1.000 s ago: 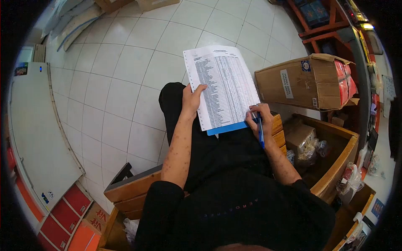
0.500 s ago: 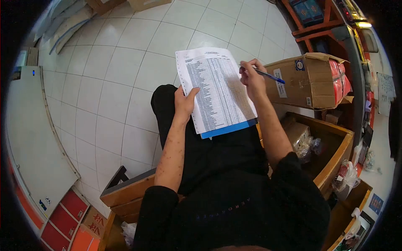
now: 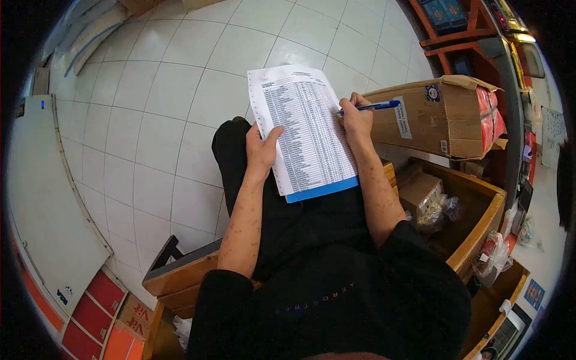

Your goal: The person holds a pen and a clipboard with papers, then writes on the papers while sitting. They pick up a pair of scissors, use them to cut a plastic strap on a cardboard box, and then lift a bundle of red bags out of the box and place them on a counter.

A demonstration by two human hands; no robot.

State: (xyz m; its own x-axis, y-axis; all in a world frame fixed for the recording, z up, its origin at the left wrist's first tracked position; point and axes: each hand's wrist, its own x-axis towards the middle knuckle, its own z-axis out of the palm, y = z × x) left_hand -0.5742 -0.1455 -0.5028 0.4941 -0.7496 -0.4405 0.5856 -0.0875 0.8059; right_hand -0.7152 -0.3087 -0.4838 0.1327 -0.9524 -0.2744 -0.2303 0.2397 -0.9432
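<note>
My left hand (image 3: pixel 261 150) grips the left edge of a printed sheet (image 3: pixel 306 126), its thumb lying on top of the paper. Dense rows of a table fill the sheet, and punched holes run down its left margin. Beneath it, a blue folder (image 3: pixel 324 189) shows along the bottom edge, resting over my lap. My right hand (image 3: pixel 357 120) is closed around a blue pen (image 3: pixel 378 105). The pen's tip end is right at the sheet's right side, near the upper rows.
A long cardboard box (image 3: pixel 420 114) with red packets at its end stands to the right. Below it an open wooden drawer (image 3: pixel 474 210) holds a carton and plastic bags. At the left is a white cabinet (image 3: pixel 60 198); white floor tiles (image 3: pixel 162 114) lie ahead.
My right hand has come down and left, bringing the pen to the sheet's right side; the pen has tilted closer to level. The sheet has shifted slightly left.
</note>
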